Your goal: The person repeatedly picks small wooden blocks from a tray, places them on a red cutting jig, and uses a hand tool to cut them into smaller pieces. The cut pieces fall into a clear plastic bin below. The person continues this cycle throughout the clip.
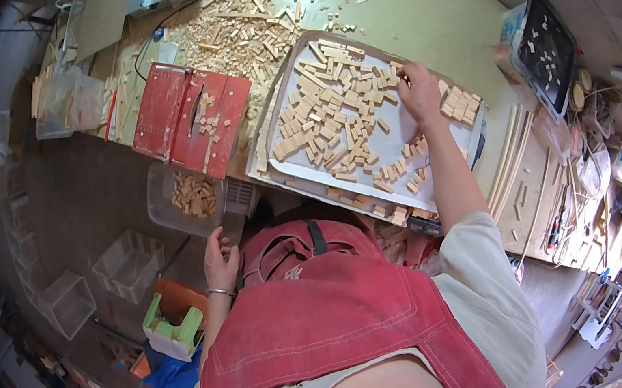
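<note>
A shallow tray lined with white paper (304, 164) rests at the bench's front edge. Many small wooden blocks (330, 109) lie loose on its left and middle; others stand in neat rows (461, 105) at its right. My right hand (419, 94) reaches over the tray's far right part, fingertips pinched together near the loose blocks; whatever they hold is hidden beneath them. My left hand (220, 262) hangs low beside my red apron (323, 315), its fingers loosely bent and apart, with nothing visible in them. It is below a clear plastic bin of wooden pieces (194, 194).
Left of the tray stands a red table-saw top (192, 119) with a slot and small offcuts on it. Wood scraps (243, 37) heap behind it. Long wooden strips (507, 161) lie to the right, near a black tray (546, 48). Plastic crates (129, 264) sit at lower left.
</note>
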`<state>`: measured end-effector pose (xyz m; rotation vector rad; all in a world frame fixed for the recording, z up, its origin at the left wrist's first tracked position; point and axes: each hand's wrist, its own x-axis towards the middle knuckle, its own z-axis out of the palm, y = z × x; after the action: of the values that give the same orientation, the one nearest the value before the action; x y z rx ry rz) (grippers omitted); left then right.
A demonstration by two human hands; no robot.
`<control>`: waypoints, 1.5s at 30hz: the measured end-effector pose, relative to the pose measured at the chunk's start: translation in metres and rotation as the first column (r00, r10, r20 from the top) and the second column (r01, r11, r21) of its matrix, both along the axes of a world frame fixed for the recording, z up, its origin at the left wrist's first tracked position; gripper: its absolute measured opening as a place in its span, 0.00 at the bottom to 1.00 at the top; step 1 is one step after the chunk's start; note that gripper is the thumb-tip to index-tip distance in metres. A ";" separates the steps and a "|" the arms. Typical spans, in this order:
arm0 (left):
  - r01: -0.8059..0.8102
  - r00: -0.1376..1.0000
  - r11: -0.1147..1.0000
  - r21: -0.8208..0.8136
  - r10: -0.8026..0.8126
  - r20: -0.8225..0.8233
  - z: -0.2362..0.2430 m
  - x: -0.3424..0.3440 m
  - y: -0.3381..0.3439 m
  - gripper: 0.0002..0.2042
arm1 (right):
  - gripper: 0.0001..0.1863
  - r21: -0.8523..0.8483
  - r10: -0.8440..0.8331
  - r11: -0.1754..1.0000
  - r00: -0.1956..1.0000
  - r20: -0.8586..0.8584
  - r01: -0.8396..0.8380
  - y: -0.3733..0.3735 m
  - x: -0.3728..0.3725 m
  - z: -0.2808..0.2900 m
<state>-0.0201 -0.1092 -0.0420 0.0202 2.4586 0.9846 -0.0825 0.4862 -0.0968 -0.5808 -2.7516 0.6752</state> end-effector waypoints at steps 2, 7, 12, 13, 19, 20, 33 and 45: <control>0.016 1.000 1.000 -0.002 -0.016 -0.007 -0.005 0.002 -0.003 0.28 | 0.06 0.007 0.025 1.000 1.000 0.017 -0.025 0.000 0.003 0.000; 0.021 1.000 1.000 -0.023 -0.021 -0.003 0.001 -0.003 0.004 0.28 | 0.05 0.008 0.022 1.000 0.991 0.135 -0.023 -0.005 0.016 0.007; 0.023 1.000 0.999 -0.027 -0.024 -0.010 0.001 -0.004 0.005 0.28 | 0.05 -0.052 0.012 0.999 0.998 0.066 -0.008 -0.017 0.029 0.017; 0.028 1.000 0.999 -0.036 -0.029 -0.004 0.002 -0.004 0.006 0.28 | 0.05 -0.052 0.024 0.998 0.997 0.075 -0.020 -0.022 0.029 0.019; 0.031 0.999 0.999 -0.029 -0.030 0.010 0.007 -0.008 0.011 0.29 | 0.06 0.024 -0.007 1.000 0.985 0.172 0.002 -0.030 0.031 -0.004; 0.032 0.999 0.999 -0.028 -0.032 0.006 0.006 -0.008 0.010 0.28 | 0.06 0.033 -0.001 0.999 0.981 0.193 -0.006 -0.030 0.031 -0.005; 0.039 0.999 0.999 -0.003 -0.039 0.008 0.000 -0.010 0.006 0.28 | 0.06 -0.937 -0.302 -0.313 0.919 0.254 0.156 -0.099 0.064 0.047; 0.013 0.916 0.931 0.364 -0.157 0.370 0.015 -0.050 0.067 0.17 | 0.06 -0.971 -0.040 -0.091 0.973 0.227 0.223 -0.231 0.118 0.065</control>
<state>-0.0702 -0.0421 -0.0272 0.0465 1.8765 1.2457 0.0351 0.2550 -0.0319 -1.1125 -1.5178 2.7587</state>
